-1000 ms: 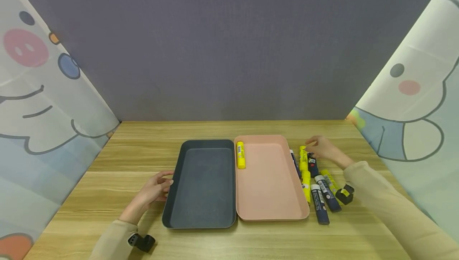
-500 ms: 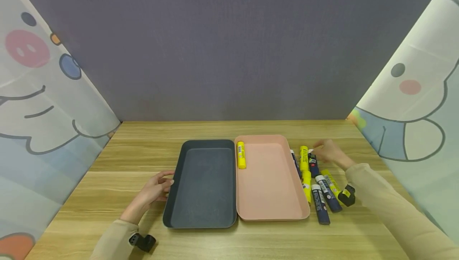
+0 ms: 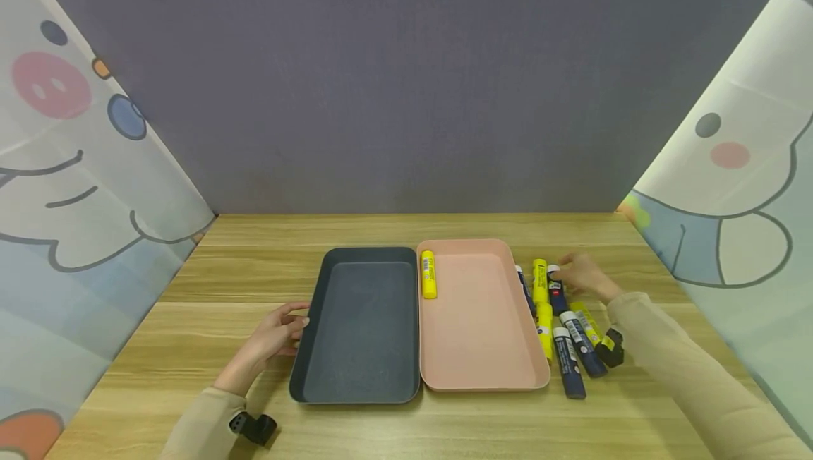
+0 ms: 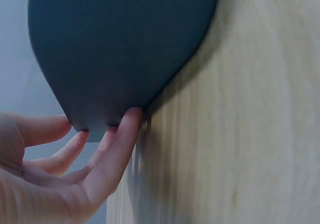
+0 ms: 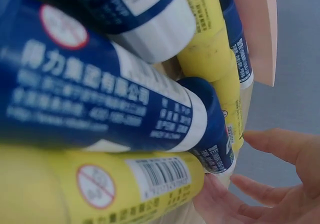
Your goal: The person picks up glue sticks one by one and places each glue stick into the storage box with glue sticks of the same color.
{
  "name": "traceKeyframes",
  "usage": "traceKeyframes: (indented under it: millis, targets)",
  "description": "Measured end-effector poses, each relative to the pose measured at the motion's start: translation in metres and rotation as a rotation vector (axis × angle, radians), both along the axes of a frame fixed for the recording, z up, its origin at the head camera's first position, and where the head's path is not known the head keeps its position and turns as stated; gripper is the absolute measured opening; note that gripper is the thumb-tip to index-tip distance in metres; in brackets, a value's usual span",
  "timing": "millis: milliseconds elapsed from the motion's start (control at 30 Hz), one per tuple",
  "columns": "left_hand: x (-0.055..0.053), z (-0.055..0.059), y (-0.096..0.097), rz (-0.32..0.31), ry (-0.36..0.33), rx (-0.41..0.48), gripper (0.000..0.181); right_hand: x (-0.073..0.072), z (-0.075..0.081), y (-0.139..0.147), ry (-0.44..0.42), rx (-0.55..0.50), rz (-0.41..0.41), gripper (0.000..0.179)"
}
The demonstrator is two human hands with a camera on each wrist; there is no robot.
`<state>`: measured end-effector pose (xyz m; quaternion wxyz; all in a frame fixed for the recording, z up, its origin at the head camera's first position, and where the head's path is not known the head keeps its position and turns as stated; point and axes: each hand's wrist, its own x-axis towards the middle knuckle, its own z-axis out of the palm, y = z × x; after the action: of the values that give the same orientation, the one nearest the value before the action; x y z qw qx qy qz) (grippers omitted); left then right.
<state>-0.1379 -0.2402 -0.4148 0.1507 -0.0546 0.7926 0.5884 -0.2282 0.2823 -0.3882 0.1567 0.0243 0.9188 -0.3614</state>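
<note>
My left hand (image 3: 277,333) lies at the left side of a dark grey tray (image 3: 362,398), fingertips touching its outer wall. In the left wrist view its extended fingers (image 4: 112,154) meet that wall low down, close to the table. My right hand (image 3: 581,275) is at the white-capped far end of a navy glue stick (image 3: 557,299). In the right wrist view the thumb and fingers of the right hand (image 5: 280,184) are spread around that cap end, with a gap between them. Beside it lies a yellow glue stick (image 3: 540,282).
A pink tray (image 3: 483,384) stands against the grey one, with one yellow glue stick (image 3: 428,275) at its upper left. Several navy and yellow glue sticks, including a navy one (image 3: 569,365) in front, lie right of the pink tray. A grey panel (image 3: 406,93) rises behind the table.
My right hand has shifted from over the yellow glue stick to the navy stick's cap end, moving slightly right and toward me. My left hand stays at the grey tray.
</note>
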Motion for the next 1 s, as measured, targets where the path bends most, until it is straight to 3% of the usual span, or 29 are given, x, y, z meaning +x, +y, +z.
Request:
traceKeyframes:
  millis: [200,467,1000]
  targets:
    - [-0.0008,-0.0013,-0.0012,-0.010,0.004,0.003,0.043,-0.0006,-0.0052,0.0010,-0.040,-0.051,-0.018,0.054]
    - [-0.0003,-0.0004,-0.0001,-0.004,0.001,0.006,0.042,-0.0017,-0.0082,0.0007,-0.062,-0.024,-0.035,0.053]
    - [0.0001,-0.0001,0.0003,-0.003,-0.002,0.014,0.042,0.0014,-0.0076,-0.0020,-0.056,-0.060,-0.041,0.049]
